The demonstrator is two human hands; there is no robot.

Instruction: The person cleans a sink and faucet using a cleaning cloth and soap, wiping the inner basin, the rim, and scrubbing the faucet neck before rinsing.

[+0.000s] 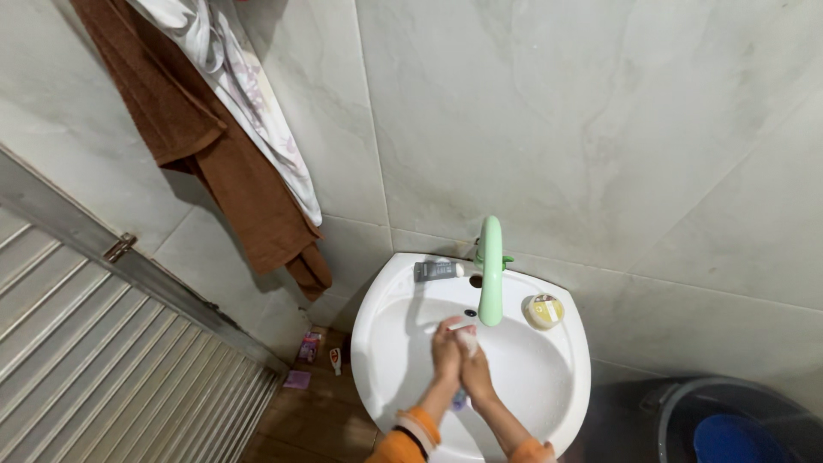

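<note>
White basin [566, 377] against tiled wall – pale green tap [490, 270] at back rim, spout over bowl. Left hand [446, 351] and right hand [474, 370] pressed together, clasping small white soap bar [467, 337] just under spout – bar at fingertips, long axis unclear.

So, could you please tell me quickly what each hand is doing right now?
Left hand: pressed against the right under the green tap; grip cannot be told.
Right hand: the same; grip cannot be told.

Green tap [490, 273] right above hands [459, 356]; open basin [549, 377] room either side.
</note>
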